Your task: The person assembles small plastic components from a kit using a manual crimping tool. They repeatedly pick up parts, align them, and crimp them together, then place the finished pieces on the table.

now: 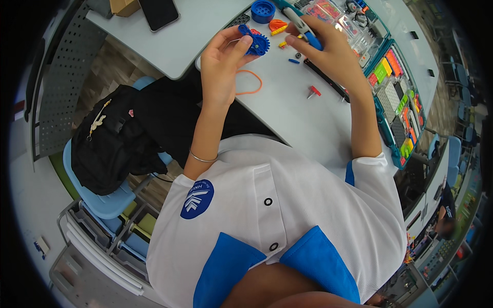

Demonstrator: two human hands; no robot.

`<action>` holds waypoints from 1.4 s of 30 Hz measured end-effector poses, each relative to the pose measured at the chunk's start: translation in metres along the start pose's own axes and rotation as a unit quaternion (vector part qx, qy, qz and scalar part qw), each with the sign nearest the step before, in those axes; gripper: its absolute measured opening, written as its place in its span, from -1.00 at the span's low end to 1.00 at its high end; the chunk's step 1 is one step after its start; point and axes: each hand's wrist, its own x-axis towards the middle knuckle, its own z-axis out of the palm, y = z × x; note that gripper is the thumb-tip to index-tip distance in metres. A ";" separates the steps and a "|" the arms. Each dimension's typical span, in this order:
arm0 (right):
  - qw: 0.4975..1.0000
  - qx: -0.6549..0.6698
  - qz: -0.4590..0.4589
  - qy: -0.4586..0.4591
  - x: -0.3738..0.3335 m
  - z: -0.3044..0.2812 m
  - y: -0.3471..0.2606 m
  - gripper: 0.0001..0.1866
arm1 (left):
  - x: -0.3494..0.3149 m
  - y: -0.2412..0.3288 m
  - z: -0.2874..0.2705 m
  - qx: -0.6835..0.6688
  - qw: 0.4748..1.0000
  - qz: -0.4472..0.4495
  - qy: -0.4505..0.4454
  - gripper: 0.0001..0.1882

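Note:
My left hand [222, 64] pinches a blue plastic gear [259, 45] with a blue arm part and a bit of red beside it. A grey-and-blue hand tool that looks like pliers [304, 30] is held in my right hand [328, 54]; its tip is partly hidden. Between the hands lie an orange piece and a yellow piece [279, 31]. Below my right hand are a small blue pin [294, 61], a black bar [328, 81] and a red T-shaped piece [314, 92]. An orange rubber band [261, 84] rests at the table edge by my left wrist.
A blue wheel [263, 11] stands at the back. On the right, a teal case [393, 149] holds colourful building parts in compartments. Another table at the left bears a phone [158, 13] and a cardboard box [124, 6]. A black backpack [110, 143] sits on a blue chair.

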 end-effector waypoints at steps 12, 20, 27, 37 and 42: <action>0.980 0.196 -0.021 -0.030 0.009 0.029 0.014 -0.69 | 0.004 -0.003 -0.007 -0.128 0.987 -0.035 -0.089 -0.74; 0.995 0.064 -0.077 0.009 0.007 0.027 0.011 -0.74 | 0.003 0.002 -0.013 -0.065 0.991 -0.062 -0.097 -0.74; 0.989 0.129 -0.016 -0.065 0.003 0.015 0.001 -0.66 | 0.003 0.005 -0.018 -0.035 0.987 -0.077 -0.137 -0.71; 0.964 0.214 0.045 -0.149 0.005 0.010 0.001 -0.70 | 0.004 0.009 -0.028 -0.053 0.977 -0.045 -0.204 -0.77; 0.959 0.239 0.061 -0.139 0.003 0.009 0.003 -0.66 | 0.003 0.016 -0.024 -0.032 0.975 -0.016 -0.221 -0.76</action>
